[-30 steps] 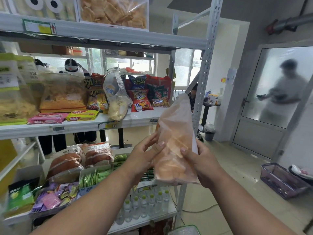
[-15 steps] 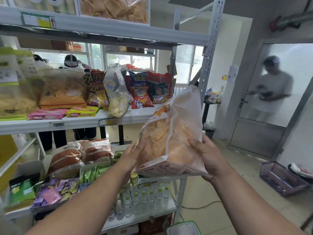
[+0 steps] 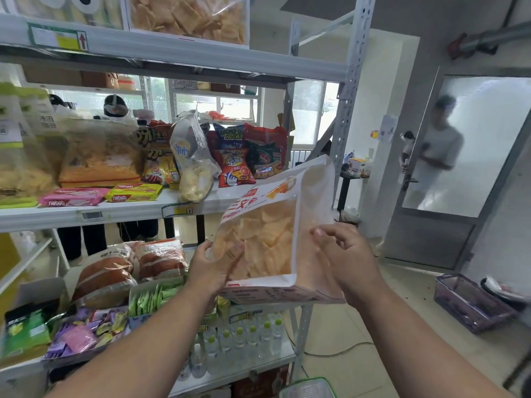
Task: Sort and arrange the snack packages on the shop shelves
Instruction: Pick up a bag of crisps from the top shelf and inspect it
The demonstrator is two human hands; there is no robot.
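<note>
Orange crisps show through the window of a large white-edged chip bag, held in mid-air in front of the shelving, off every shelf. The left hand pinches its lower left corner, thumb on the front; the right hand holds the right edge with curled fingers. On the middle shelf wafer packs lie flat, while a clear snack bag leans untidily against upright red packets. Judged progress: partial; this bag is not yet placed, and the leaning one needs straightening.
</note>
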